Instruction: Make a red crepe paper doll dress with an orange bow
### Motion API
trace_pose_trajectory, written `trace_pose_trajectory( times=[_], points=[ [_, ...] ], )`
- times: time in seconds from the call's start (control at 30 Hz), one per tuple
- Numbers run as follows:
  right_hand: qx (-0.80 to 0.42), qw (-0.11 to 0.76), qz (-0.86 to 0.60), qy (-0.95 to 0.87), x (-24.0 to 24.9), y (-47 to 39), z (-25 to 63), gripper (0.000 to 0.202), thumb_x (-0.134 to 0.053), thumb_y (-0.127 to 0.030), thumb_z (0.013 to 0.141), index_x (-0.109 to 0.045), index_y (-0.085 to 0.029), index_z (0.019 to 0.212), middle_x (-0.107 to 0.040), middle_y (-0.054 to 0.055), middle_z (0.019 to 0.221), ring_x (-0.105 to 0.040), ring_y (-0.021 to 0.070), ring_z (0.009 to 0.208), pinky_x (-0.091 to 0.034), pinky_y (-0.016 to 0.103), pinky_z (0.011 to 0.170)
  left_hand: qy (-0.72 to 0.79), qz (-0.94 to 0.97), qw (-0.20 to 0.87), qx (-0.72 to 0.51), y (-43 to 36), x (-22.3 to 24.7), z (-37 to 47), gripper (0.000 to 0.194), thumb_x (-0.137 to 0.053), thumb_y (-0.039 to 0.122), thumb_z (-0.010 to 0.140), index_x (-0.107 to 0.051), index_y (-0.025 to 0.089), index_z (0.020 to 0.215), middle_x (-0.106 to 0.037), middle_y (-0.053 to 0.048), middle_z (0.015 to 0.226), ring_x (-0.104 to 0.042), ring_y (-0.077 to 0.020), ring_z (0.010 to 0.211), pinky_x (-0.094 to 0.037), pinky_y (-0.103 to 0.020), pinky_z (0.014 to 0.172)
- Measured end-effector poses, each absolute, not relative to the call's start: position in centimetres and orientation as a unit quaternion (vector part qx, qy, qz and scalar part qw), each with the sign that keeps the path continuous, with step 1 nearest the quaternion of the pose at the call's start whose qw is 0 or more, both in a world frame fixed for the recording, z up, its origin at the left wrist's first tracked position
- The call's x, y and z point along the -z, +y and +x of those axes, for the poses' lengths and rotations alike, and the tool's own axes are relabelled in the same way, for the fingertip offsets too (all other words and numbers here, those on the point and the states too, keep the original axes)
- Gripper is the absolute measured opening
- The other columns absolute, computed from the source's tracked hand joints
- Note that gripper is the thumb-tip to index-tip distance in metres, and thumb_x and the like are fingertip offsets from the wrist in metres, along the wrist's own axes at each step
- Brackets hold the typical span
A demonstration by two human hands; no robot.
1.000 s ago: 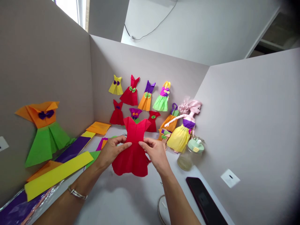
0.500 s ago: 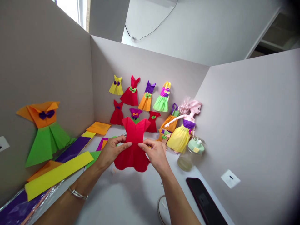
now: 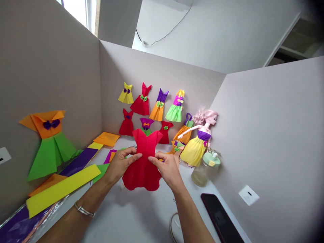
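A red paper dress is held up above the table, its pointed collar at the top and its flared, scalloped skirt below. My left hand pinches the waist from the left, thumb in front and fingers behind. On the other side my right hand grips the waist the same way, the two thumbs slightly apart. The fingertips behind the paper are hidden. Behind the dress, smaller paper dresses line the back panel, among them a red one with a green bow.
Yellow paper strip, purple paper and plastic wrapping lie at left, below an orange-and-green paper dress. At right are a pink-haired doll, a glass jar with a green lid and a black phone. Grey panels surround the table.
The skirt of the red paper dress hangs slightly lower and looks more spread out. Both hands keep their grip at the waist, almost unmoved.
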State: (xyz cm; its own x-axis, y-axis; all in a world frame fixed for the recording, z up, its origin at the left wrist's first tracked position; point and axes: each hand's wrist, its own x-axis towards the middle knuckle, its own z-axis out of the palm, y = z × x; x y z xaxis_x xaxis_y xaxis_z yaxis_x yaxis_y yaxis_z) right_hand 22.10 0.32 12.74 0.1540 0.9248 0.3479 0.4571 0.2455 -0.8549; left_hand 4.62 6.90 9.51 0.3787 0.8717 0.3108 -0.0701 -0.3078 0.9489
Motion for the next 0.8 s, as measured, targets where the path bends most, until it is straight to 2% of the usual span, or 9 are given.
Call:
trace_pose_trajectory(
  times=[0.1,0.23,0.33,0.43,0.53,0.67,0.73,0.8],
  points=[
    [-0.248,0.501,-0.572,-0.601,-12.56,0.44,22.19,0.031,-0.066,-0.039,0.080,-0.061,-0.021,0.055,-0.049,-0.003,0.048,-0.048,0.0144,0.054,-0.043,0.027,0.061,0.323,0.653,0.495,-0.473,7.06,-9.27,4.56,0.026,-0.071,0.044,0.076,-0.064,0.018,0.072,-0.062,0.002,0.073,-0.055,-0.0158,0.070,-0.044,-0.022,0.064],
    [-0.228,0.517,-0.565,-0.601,-12.28,0.73,22.40,0.033,-0.068,-0.039,0.078,-0.059,-0.020,0.053,-0.049,-0.003,0.050,-0.048,0.0144,0.055,-0.043,0.027,0.061,0.323,0.657,0.496,-0.466,6.88,-9.43,4.63,0.029,-0.071,0.047,0.075,-0.066,0.019,0.076,-0.065,0.001,0.077,-0.058,-0.0178,0.075,-0.046,-0.023,0.068],
    [-0.232,0.524,-0.552,-0.605,-12.27,0.83,22.58,0.028,-0.067,-0.040,0.079,-0.066,-0.020,0.060,-0.057,-0.001,0.058,-0.052,0.0158,0.059,-0.042,0.027,0.061,0.307,0.664,0.512,-0.450,6.65,-9.67,4.78,0.028,-0.070,0.047,0.077,-0.069,0.019,0.083,-0.069,0.000,0.081,-0.062,-0.0189,0.076,-0.048,-0.025,0.071],
    [-0.233,0.514,-0.546,-0.620,-12.33,0.80,22.70,0.023,-0.066,-0.038,0.080,-0.070,-0.019,0.066,-0.062,0.000,0.066,-0.054,0.0162,0.064,-0.043,0.026,0.064,0.315,0.662,0.506,-0.455,6.59,-9.69,4.88,0.029,-0.070,0.048,0.078,-0.068,0.019,0.078,-0.067,0.001,0.073,-0.060,-0.0176,0.070,-0.047,-0.025,0.067],
    [-0.201,0.505,-0.562,-0.623,-12.29,0.74,22.69,0.029,-0.066,-0.038,0.080,-0.064,-0.019,0.058,-0.057,-0.001,0.060,-0.050,0.0151,0.061,-0.041,0.026,0.064,0.323,0.664,0.494,-0.458,6.77,-9.51,4.87,0.029,-0.071,0.047,0.077,-0.066,0.018,0.076,-0.066,0.001,0.075,-0.059,-0.0175,0.073,-0.047,-0.025,0.068],
    [-0.169,0.495,-0.574,-0.631,-12.41,0.58,22.49,0.034,-0.067,-0.038,0.080,-0.058,-0.020,0.053,-0.052,-0.002,0.056,-0.047,0.0151,0.060,-0.039,0.027,0.063,0.292,0.653,0.527,-0.460,7.05,-9.26,4.78,0.028,-0.072,0.045,0.077,-0.069,0.019,0.087,-0.068,-0.001,0.087,-0.061,-0.0196,0.084,-0.048,-0.026,0.076],
    [-0.178,0.495,-0.568,-0.633,-12.61,0.47,22.40,0.033,-0.067,-0.038,0.080,-0.060,-0.020,0.054,-0.054,-0.002,0.056,-0.049,0.0157,0.062,-0.040,0.027,0.064,0.287,0.645,0.539,-0.459,7.01,-9.25,4.74,0.027,-0.071,0.045,0.077,-0.068,0.019,0.084,-0.068,-0.001,0.085,-0.061,-0.0190,0.081,-0.048,-0.025,0.073],
    [-0.205,0.501,-0.555,-0.631,-12.80,0.42,22.38,0.024,-0.066,-0.037,0.080,-0.067,-0.020,0.062,-0.059,-0.001,0.061,-0.052,0.0164,0.066,-0.041,0.026,0.065,0.297,0.644,0.535,-0.459,6.85,-9.35,4.72,0.028,-0.071,0.045,0.077,-0.066,0.018,0.078,-0.066,0.000,0.079,-0.059,-0.0172,0.074,-0.047,-0.024,0.066]
  ],
)
